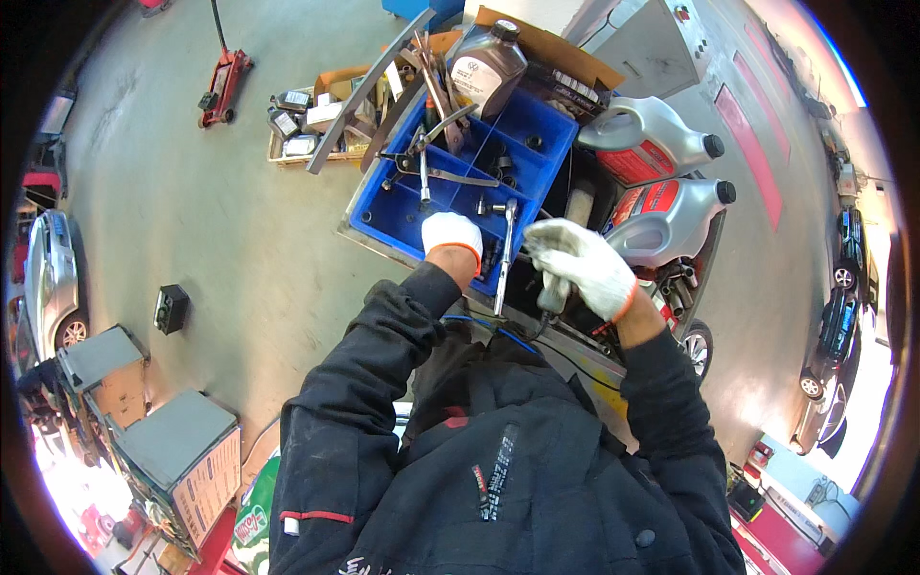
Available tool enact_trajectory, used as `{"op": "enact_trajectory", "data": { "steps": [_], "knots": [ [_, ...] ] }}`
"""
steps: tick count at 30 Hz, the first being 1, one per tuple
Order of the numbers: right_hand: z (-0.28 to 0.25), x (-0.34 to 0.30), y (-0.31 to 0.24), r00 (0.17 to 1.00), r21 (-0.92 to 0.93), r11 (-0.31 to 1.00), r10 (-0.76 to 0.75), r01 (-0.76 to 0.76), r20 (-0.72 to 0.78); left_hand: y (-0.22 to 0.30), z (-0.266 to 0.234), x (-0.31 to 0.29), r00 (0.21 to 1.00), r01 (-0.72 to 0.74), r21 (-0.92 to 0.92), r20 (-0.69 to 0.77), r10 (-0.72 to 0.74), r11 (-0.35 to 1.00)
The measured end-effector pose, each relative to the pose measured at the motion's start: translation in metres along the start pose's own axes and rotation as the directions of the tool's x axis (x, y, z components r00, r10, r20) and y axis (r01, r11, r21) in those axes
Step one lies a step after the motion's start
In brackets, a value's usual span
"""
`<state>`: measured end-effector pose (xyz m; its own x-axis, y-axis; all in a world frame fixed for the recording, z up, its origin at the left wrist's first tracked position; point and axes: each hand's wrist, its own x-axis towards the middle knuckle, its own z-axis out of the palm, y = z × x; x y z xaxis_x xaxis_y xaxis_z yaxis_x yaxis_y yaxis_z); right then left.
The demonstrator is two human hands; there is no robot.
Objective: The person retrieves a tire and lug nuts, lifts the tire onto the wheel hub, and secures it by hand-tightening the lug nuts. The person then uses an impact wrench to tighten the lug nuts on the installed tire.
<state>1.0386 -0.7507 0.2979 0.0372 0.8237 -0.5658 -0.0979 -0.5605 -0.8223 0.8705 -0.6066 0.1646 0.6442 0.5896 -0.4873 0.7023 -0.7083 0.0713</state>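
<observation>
My left hand (452, 233), in a white glove with an orange cuff, reaches down into the blue divided tray (388, 213). Its fingertips are hidden beneath it, so whether it holds anything does not show. Beside it, a chrome ratchet (505, 254) lies across the tray's front edge. My right hand (586, 264), gloved alike, is just right of the ratchet with its fingers curled. Beneath it a grey handle-like tool (553, 293) with a dark end shows in part; its grip is mostly hidden. Another metal tool with a socket end (425, 182) lies farther back in the tray.
Two silver jugs (637, 139) with red labels lie to the right, and a dark grey oil bottle (489, 69) stands at the back. A box of bottles and small parts (316, 120) sits at left. Blue and black cables (513, 337) run along the near edge. A red floor jack (225, 86) stands beyond.
</observation>
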Motion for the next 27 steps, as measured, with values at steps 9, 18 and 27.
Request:
{"op": "enact_trajectory", "data": {
  "steps": [9, 18, 27],
  "knots": [
    [0.029, -0.083, 0.074, 0.978, 0.946, 0.319, -0.21, 0.06, 0.009, -0.022, -0.066, -0.067, 0.997, -0.024, -0.294, -0.076, 0.001, 0.956],
    [0.047, -0.091, 0.095, 0.972, 0.963, 0.141, 0.075, -0.231, 0.222, 0.081, -0.103, -0.168, 0.501, -0.863, -0.399, -0.597, 0.626, 0.309],
    [0.04, -0.119, 0.101, 0.975, 0.916, 0.334, 0.068, -0.222, 0.212, -0.029, -0.082, -0.133, 0.706, -0.511, -0.41, -0.701, 0.097, 0.756]
  ]
}}
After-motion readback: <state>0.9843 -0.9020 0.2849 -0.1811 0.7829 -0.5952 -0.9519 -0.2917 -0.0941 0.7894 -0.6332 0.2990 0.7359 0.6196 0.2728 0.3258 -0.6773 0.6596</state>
